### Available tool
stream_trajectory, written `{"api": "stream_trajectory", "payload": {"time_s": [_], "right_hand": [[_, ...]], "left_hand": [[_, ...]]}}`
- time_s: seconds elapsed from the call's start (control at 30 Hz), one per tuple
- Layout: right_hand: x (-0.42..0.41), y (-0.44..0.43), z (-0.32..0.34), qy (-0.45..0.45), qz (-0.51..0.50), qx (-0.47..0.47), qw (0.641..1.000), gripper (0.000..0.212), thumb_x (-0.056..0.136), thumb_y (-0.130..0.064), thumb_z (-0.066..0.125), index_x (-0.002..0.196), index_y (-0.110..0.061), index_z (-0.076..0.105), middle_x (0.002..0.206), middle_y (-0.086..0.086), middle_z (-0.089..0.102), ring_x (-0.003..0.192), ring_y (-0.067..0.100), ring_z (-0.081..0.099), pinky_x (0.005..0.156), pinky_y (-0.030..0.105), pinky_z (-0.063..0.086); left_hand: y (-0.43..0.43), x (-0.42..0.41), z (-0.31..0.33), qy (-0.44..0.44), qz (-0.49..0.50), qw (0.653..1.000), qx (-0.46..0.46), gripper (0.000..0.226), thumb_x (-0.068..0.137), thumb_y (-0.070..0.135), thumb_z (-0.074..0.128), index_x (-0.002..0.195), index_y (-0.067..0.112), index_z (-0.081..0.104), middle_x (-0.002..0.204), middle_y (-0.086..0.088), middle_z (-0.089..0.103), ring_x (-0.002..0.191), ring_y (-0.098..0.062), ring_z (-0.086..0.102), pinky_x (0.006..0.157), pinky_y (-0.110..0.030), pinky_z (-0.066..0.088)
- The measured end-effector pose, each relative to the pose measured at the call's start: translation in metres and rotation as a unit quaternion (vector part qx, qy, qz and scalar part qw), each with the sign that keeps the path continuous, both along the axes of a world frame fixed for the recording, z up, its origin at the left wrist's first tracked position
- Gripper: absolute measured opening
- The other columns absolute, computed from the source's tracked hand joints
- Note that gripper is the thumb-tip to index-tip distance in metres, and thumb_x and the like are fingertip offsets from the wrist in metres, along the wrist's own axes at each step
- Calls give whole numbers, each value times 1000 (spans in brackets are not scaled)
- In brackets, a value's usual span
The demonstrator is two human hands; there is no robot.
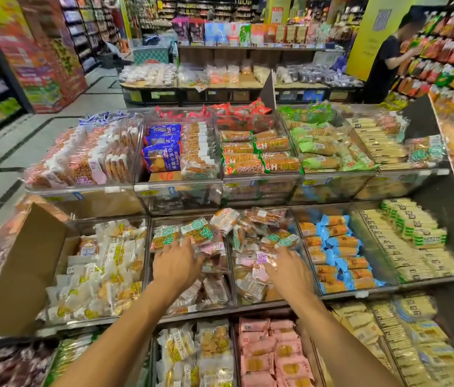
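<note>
Your left hand (177, 263) reaches into the middle-tier clear bin (206, 310), fingers straight and slightly apart, tips touching a green-labelled snack packet (196, 233) at its 12 o'clock. Your right hand (290, 268), at the left's 3 o'clock, spreads its fingers over a purple-labelled packet (264, 258) in the neighbouring bin (262, 303).

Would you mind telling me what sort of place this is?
Most likely a supermarket snack section: tiered clear bins of wrapped biscuits, long stocked shelves behind, and a person at a rack of packets.
</note>
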State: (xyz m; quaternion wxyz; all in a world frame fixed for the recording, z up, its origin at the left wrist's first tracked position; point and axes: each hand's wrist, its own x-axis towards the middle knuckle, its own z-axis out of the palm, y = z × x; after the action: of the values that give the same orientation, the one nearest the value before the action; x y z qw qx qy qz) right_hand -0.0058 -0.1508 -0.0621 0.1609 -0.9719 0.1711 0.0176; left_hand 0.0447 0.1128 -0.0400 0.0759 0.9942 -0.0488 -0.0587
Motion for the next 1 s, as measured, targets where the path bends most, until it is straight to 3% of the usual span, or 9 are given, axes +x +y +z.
{"api": "stream_trajectory", "payload": {"time_s": [0.1,0.23,0.33,0.5,0.6,0.7,0.83,0.9,1.0], "right_hand": [[15,-18,-7,3,-31,17,999,45,101,-49,57,129,-15,51,122,8,65,106,28,65,74,36,50],[34,-39,-21,2,-92,75,993,45,101,-51,58,123,-13,48,106,9,68,91,30,65,71,40,54],[44,-46,-26,-9,-162,154,975,52,101,-51,59,126,-9,40,99,10,68,77,28,63,57,34,42],[62,-48,-27,-63,-246,240,937,51,103,-44,62,130,-8,38,101,14,67,70,24,53,56,34,34],[73,-43,-28,-102,-281,282,912,61,99,-34,71,140,-6,36,116,21,67,92,39,63,65,37,40],[76,-39,-35,-138,-299,313,891,69,93,-24,79,144,-5,36,125,24,65,109,45,65,76,42,47],[65,-29,-39,-216,-306,339,863,69,92,-13,78,148,-10,37,116,6,64,97,30,63,81,41,51],[55,-21,-43,-256,-285,358,852,61,93,-9,75,143,-15,42,108,-1,64,91,24,65,77,39,52],[41,-12,-55,-280,-203,379,859,43,92,-4,71,125,-24,53,107,0,67,91,21,67,72,35,53]], "left_hand": [[10,14,-9,-4,53,998,-16,62,103,59,35,152,20,37,142,-14,55,127,-34,56,102,-49,50],[13,29,-20,1,132,986,-98,67,105,57,39,159,19,23,139,-23,54,118,-40,60,93,-50,55],[17,41,-33,1,174,964,-200,86,101,71,33,166,21,7,137,-28,60,115,-43,65,95,-51,56],[16,50,-46,-20,223,925,-307,98,95,82,24,156,7,41,129,-19,69,119,-38,66,104,-51,52],[11,57,-47,-36,264,896,-355,68,105,60,45,147,8,53,126,-17,71,115,-37,68,100,-49,54],[18,71,-80,-52,320,854,-408,70,88,79,52,130,24,64,101,-8,77,88,-31,75,84,-54,61],[11,61,-72,-83,343,803,-480,35,95,54,69,108,22,68,69,-6,74,64,-31,73,65,-54,62],[7,57,-61,-96,358,769,-521,19,101,31,69,104,12,70,75,-13,75,61,-29,71,58,-45,61],[8,58,-61,-102,403,705,-575,3,99,12,71,99,10,70,97,-18,76,78,-32,73,67,-44,62]]}}
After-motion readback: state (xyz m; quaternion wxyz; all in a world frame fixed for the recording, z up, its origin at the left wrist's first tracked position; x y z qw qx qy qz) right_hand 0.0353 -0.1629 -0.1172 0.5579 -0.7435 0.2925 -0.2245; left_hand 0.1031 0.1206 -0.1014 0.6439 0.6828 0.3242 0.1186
